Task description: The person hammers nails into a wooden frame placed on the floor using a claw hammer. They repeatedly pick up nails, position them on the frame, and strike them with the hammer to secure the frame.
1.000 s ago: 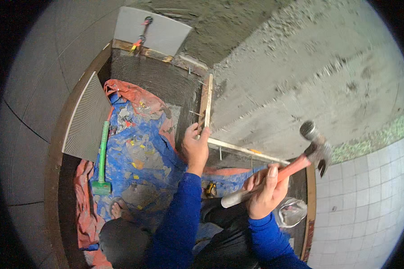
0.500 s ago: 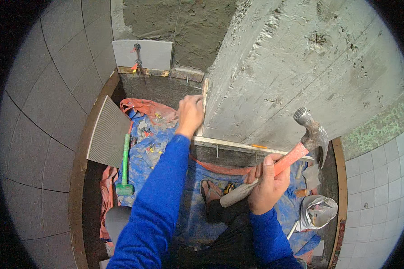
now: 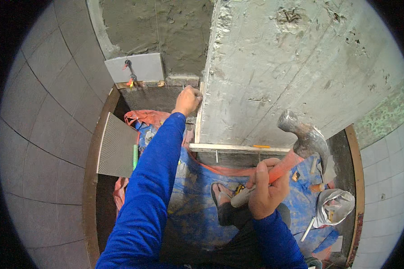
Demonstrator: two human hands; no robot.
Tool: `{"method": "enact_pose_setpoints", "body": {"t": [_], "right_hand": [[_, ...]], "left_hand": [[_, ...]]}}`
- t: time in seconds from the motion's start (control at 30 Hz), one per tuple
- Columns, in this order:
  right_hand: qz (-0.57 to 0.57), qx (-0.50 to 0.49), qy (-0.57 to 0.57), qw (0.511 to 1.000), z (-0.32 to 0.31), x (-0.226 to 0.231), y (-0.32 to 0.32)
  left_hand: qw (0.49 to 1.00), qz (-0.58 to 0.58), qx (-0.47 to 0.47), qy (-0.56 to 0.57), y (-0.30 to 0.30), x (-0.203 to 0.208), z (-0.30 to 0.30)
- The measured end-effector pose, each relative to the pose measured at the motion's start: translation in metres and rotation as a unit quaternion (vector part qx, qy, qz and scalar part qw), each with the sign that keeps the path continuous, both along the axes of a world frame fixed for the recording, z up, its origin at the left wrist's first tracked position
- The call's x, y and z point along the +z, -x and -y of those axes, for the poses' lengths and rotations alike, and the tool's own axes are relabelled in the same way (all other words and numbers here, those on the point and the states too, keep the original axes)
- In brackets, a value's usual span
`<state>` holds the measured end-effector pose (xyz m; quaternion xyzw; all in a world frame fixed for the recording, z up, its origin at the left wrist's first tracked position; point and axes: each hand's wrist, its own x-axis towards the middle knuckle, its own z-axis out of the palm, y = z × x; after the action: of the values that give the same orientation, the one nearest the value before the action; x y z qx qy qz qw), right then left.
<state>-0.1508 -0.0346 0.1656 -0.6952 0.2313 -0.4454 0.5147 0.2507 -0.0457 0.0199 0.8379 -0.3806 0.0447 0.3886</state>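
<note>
My right hand grips a claw hammer by its orange-and-grey handle, with the metal head raised up and to the right. My left hand reaches forward to the far end of an upright-running wooden strip along the plastered column's left edge. Its fingers are closed together; what they hold, if anything, is too small to make out. A second wooden strip runs along the column's near edge, with an orange pencil lying on it. Below that strip a nail sticks out.
The grey plastered column fills the far right. A ridged-back tile leans at left beside a green handle. A pale tile is on the far wall. Blue sheeting covers the floor; a white bag stands at right.
My view has shifted, so the scene sits lower. My left hand has moved farther forward along the strip. The hammer's head looks larger and nearer, still in my right hand.
</note>
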Motion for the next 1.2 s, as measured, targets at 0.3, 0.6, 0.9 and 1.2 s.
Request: {"method": "enact_pose_setpoints", "body": {"t": [0.3,0.6,0.9,1.2], "right_hand": [[0.083,0.056,-0.100,0.990,-0.030,0.013,-0.023],[0.013,0.144,0.016,0.989,-0.095,-0.030,-0.038],[-0.319,0.419,-0.462,0.713,-0.131,-0.085,-0.026],[-0.251,0.376,-0.480,0.751,-0.134,-0.089,-0.023]], "left_hand": [[0.997,0.010,0.017,-0.072,0.029,0.011,-0.094],[0.951,-0.118,0.149,-0.245,0.078,-0.011,-0.351],[0.977,-0.124,0.172,0.029,0.171,0.092,-0.381],[0.973,-0.085,-0.122,-0.176,0.239,0.103,-0.320]]}}
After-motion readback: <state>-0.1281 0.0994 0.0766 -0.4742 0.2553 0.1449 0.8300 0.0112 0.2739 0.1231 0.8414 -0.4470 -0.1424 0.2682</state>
